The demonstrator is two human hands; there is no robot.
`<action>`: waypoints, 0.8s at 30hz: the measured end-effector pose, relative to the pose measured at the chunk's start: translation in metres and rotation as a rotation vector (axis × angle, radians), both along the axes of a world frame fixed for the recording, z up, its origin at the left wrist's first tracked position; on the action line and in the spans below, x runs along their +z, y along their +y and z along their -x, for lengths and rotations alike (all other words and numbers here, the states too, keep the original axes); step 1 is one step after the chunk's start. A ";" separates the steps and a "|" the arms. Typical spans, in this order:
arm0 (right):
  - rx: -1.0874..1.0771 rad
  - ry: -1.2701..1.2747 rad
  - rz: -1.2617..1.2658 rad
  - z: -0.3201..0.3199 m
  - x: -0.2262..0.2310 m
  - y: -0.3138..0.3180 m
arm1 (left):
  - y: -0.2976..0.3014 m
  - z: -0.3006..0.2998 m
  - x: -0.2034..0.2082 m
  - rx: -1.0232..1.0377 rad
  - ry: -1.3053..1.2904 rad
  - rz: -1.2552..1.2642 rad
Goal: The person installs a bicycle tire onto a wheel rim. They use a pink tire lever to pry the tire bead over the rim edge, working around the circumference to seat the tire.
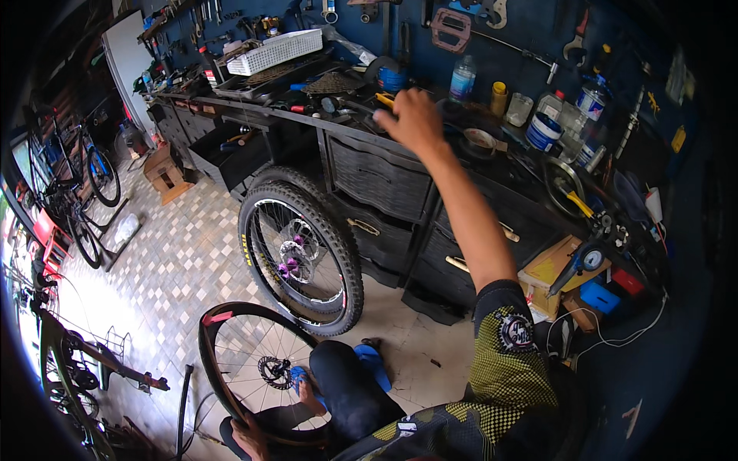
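Observation:
My left hand (250, 439) is closed around the near edge of a bicycle wheel (223, 389), which leans beside my bent knee. The wheel has thin spokes and a dark disc rotor (275, 372); a red piece (219, 318) shows on its upper left rim. My right arm is stretched out over the cluttered workbench. There my right hand (416, 123) hovers with its thumb apart from its bent fingers, beside a yellow-handled tool (385, 100). The fingertips are partly hidden, and no held thing shows.
Two knobby-tyred wheels (350, 253) stand against the black drawers (377, 173). Bottles and tubs, including a white-and-blue tub (543, 131), line the back of the bench. A white basket (275, 52) sits farther left. Bicycle frames (61, 369) stand at the left; a cardboard box (165, 173) lies on the floor.

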State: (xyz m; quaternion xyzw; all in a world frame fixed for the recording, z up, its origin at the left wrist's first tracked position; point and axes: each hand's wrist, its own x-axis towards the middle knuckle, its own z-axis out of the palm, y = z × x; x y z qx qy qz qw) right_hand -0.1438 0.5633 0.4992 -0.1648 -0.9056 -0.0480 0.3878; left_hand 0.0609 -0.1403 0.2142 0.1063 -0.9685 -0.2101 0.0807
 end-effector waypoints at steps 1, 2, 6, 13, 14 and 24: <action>-0.005 0.084 0.030 -0.009 0.013 0.017 | 0.002 0.001 0.001 0.006 -0.024 -0.006; -0.077 0.104 0.027 -0.017 0.021 0.039 | 0.004 0.002 0.002 0.008 -0.048 -0.010; -0.478 -0.247 0.178 -0.039 0.025 0.099 | 0.006 0.004 0.002 -0.018 -0.024 -0.017; -0.525 0.146 0.674 -0.049 0.055 0.136 | 0.001 -0.001 0.000 -0.023 0.033 -0.019; -0.550 0.398 0.653 -0.060 0.068 0.151 | 0.002 0.001 0.001 -0.028 0.033 -0.022; -0.302 0.808 0.316 -0.123 0.137 0.188 | 0.001 0.003 -0.006 -0.069 0.033 -0.017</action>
